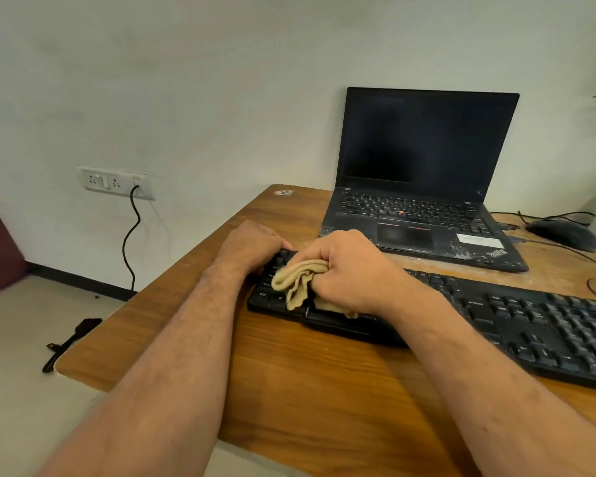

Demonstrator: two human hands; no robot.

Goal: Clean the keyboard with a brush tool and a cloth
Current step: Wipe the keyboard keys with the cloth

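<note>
A black keyboard lies across the wooden desk, running from the middle to the right edge. My right hand grips a bunched beige cloth and holds it down on the keyboard's left part. My left hand rests on the keyboard's top left corner, fingers curled over its edge. No brush tool is visible in this view.
A dusty black laptop stands open behind the keyboard. A black mouse with cables lies at the far right. A wall socket with a black cord is at the left. A black strap lies on the floor by the desk corner.
</note>
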